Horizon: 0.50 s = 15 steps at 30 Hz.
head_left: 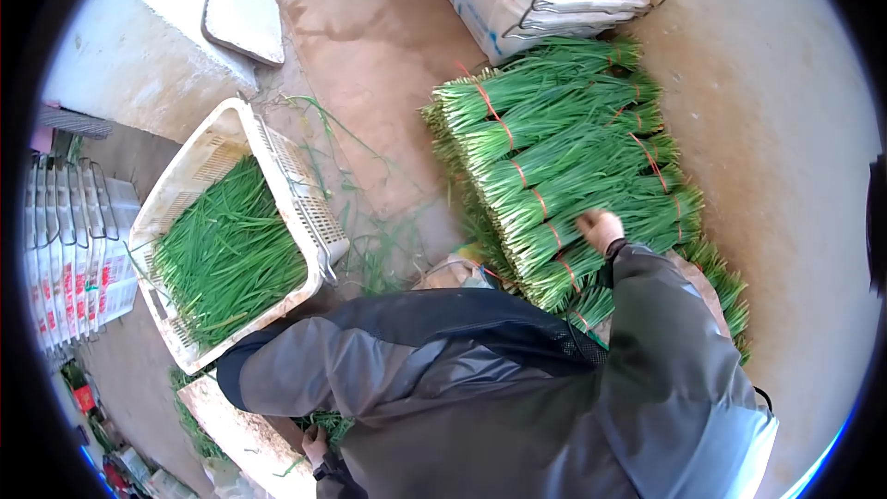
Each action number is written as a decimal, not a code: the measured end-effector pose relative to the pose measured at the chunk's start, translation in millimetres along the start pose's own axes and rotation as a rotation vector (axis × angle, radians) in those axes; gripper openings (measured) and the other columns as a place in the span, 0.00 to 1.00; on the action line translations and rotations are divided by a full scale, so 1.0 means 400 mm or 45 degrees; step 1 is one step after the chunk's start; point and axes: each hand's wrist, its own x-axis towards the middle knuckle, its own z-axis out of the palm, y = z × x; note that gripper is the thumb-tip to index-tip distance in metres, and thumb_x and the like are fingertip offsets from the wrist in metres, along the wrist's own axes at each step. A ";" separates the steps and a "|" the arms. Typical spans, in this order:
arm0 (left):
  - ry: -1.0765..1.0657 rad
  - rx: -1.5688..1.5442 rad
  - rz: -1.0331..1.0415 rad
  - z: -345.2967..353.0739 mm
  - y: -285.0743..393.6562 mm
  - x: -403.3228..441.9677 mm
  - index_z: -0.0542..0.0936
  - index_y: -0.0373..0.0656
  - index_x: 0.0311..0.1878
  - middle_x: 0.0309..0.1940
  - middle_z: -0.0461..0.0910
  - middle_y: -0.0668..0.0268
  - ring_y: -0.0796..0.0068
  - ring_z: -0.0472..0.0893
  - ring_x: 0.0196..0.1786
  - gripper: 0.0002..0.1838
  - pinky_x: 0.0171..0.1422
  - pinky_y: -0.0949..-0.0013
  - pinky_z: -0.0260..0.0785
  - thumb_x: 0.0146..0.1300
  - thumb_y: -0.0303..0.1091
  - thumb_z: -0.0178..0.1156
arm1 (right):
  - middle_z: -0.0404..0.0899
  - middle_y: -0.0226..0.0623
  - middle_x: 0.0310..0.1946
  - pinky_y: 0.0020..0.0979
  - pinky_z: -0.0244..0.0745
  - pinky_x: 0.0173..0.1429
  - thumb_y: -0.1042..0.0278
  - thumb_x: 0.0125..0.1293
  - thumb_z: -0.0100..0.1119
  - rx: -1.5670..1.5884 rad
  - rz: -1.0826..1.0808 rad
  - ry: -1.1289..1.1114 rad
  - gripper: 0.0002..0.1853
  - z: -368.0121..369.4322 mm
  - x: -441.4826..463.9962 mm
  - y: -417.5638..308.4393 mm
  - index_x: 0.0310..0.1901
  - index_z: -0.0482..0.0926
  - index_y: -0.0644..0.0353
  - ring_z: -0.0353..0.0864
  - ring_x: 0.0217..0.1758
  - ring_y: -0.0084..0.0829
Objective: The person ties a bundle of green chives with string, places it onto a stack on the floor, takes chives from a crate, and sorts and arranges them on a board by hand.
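Note:
Bundles of long green stalks (577, 143), tied with red bands, lie stacked in a large pile right of centre. My right hand (601, 227) is on top of the pile near its lower part, with the fingers curled down; what they hold, if anything, is hidden. Down at the bottom, my left hand (315, 444) is beside some loose green stalks (330, 425), close to a pale board (242, 425). Its fingers are partly hidden, and their grip cannot be made out.
A white plastic basket (309, 212) with loose green leaves stands at the left. Stacked white crates (462, 9) are at the top, and more crates (74, 263) at the far left. A white-topped stool (243, 16) is at the upper left. Stray leaves litter the floor.

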 end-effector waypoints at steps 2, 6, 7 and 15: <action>0.010 0.017 -0.012 0.001 0.001 0.005 0.82 0.29 0.57 0.46 0.86 0.59 0.72 0.83 0.45 0.18 0.53 0.70 0.76 0.66 0.28 0.70 | 0.87 0.47 0.34 0.49 0.82 0.48 0.46 0.68 0.63 -0.026 -0.195 -0.356 0.20 0.052 -0.037 -0.046 0.38 0.87 0.57 0.87 0.40 0.53; 0.071 -0.047 0.025 -0.009 -0.025 -0.006 0.82 0.30 0.57 0.46 0.87 0.59 0.71 0.83 0.47 0.18 0.54 0.70 0.75 0.67 0.28 0.69 | 0.86 0.46 0.33 0.51 0.80 0.44 0.45 0.69 0.62 -0.281 -0.487 -0.723 0.20 0.013 -0.119 -0.126 0.38 0.87 0.57 0.86 0.40 0.52; 0.060 -0.010 0.035 -0.009 -0.022 -0.006 0.82 0.31 0.57 0.46 0.87 0.59 0.71 0.83 0.47 0.18 0.55 0.70 0.75 0.67 0.27 0.69 | 0.85 0.46 0.33 0.52 0.79 0.43 0.46 0.70 0.61 -0.266 -0.588 -0.757 0.20 -0.011 -0.145 -0.131 0.38 0.86 0.56 0.86 0.39 0.52; 0.008 0.007 0.047 0.013 -0.019 0.000 0.83 0.32 0.58 0.45 0.87 0.60 0.72 0.84 0.44 0.19 0.52 0.71 0.75 0.66 0.27 0.69 | 0.85 0.45 0.36 0.52 0.80 0.49 0.47 0.68 0.62 -0.495 -0.652 -1.082 0.18 0.118 -0.327 -0.055 0.42 0.85 0.55 0.85 0.44 0.52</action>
